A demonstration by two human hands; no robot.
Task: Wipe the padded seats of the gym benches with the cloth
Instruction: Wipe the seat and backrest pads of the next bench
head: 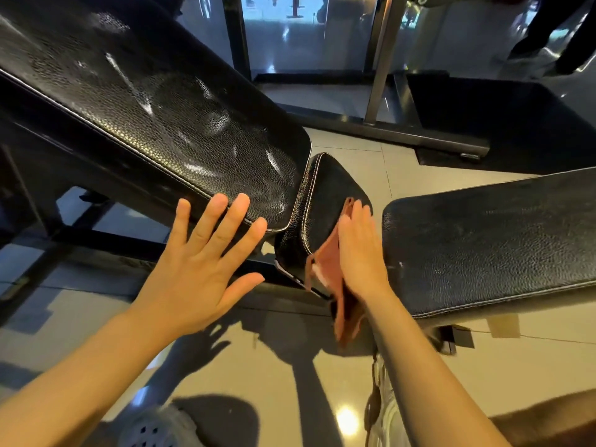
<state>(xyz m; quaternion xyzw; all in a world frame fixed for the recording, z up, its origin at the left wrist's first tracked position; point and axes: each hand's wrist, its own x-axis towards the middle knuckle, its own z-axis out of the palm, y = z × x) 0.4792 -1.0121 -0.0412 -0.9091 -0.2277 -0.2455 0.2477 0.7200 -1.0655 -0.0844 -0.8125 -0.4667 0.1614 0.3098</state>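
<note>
Against the small black padded seat [325, 201] at centre, the right hand [358, 250] presses a reddish cloth [329, 262] with straight fingers; the cloth's lower end hangs off the seat edge. Left hand [200, 266]: open, fingers spread, fingertips at the edge of the inclined backrest pad [154, 117]. Second bench pad [490, 243]: just right of the seat
</note>
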